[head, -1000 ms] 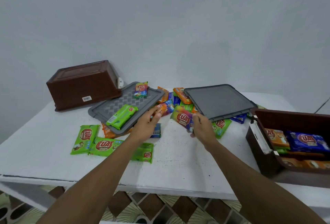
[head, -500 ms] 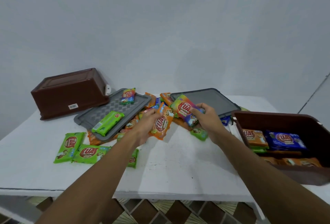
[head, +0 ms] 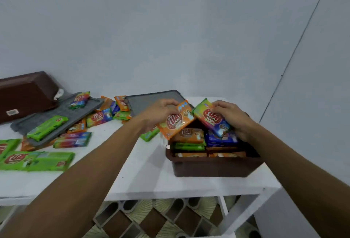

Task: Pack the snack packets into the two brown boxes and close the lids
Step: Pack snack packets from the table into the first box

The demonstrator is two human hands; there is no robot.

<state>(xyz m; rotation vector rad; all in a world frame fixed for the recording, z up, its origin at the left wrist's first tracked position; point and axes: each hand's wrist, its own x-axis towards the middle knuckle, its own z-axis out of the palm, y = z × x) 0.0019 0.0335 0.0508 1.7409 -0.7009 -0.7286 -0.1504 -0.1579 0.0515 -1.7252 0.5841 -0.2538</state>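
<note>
Head view: both hands have swung over from the loose pile to the open brown plastic box (head: 212, 165) at the right end of the white table (head: 147, 171).
Left hand (head: 161, 112): fingers curled round an orange foil snack packet (head: 176, 122), held tilted over the box's left half.
Right hand (head: 233, 118): grips a rainbow-coloured foil snack packet (head: 212, 122), tilted the other way over the right half.
What changed: half a second ago these two packets were barely off the pile; now they're over the box, not let go yet.
Box contents: orange, green and blue packets already inside, looks fairly full.
Still out: flat green packets (head: 37, 161) at the near left, and more on and around the grey plastic lid (head: 56, 116).
Other box: the upside-down brown plastic box (head: 24, 93) at far left isn't in use yet.
Upshot: probably two more packed in a sec, but plenty left to do and both lids are off.
</note>
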